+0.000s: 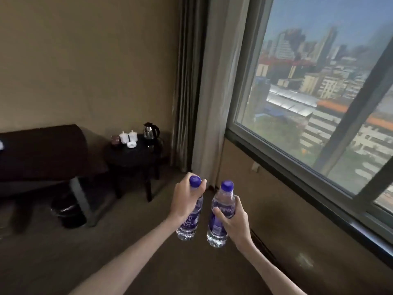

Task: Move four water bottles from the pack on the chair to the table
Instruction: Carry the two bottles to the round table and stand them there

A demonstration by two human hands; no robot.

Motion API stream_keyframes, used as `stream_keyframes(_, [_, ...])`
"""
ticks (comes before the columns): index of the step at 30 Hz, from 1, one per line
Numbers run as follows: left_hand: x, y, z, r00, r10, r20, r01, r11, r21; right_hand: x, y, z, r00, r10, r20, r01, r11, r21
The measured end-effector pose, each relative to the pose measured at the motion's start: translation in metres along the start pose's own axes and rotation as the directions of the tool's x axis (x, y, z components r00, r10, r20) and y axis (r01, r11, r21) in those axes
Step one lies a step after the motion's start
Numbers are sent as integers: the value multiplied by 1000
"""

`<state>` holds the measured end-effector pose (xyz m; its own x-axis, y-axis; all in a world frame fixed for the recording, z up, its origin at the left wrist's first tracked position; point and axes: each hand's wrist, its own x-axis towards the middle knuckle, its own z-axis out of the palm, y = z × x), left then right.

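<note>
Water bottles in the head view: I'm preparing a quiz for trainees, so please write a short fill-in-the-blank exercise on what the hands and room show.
1. Each hand holds one water bottle with a ____ cap.
2. The left hand grips the left bottle near its ____, just under the cap.
3. The right hand wraps the right bottle around its ____.
4. On the small round table stands a kettle beside white ____.

Missing words: blue; neck; label; cups
</note>
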<state>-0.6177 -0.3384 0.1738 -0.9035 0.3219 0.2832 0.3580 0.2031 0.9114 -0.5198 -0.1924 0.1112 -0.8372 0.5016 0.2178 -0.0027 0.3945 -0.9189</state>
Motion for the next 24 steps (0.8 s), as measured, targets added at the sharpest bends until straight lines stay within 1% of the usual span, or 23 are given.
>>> stream_keyframes(6, [97, -69, -92, 987, 0, -160, 9, 999, 52, 103, -12, 124, 983, -53, 177, 40, 996, 77])
stream_keyframes(10, [160, -113, -130, 970, -25, -241, 45, 996, 78, 174, -11, 193, 965, -120, 235, 88, 986, 144])
stream_keyframes(13, [209, -142, -150, 953, -61, -297, 88, 993, 78, 232, -12, 237, 946, -148, 290, 95, 978, 187])
stream_keyframes(17, [274, -172, -177, 934, -68, -352, 105, 991, 87, 306, -17, 288, 899, -173, 403, 102, 976, 191])
stream_keyframes(20, [315, -188, -193, 930, -84, -358, 123, 988, 88, 350, -18, 319, 892, -133, 432, 63, 983, 173])
stream_keyframes(24, [378, -224, -215, 933, -105, -343, 139, 987, 75, 411, -8, 372, 886, -120, 448, 67, 989, 132])
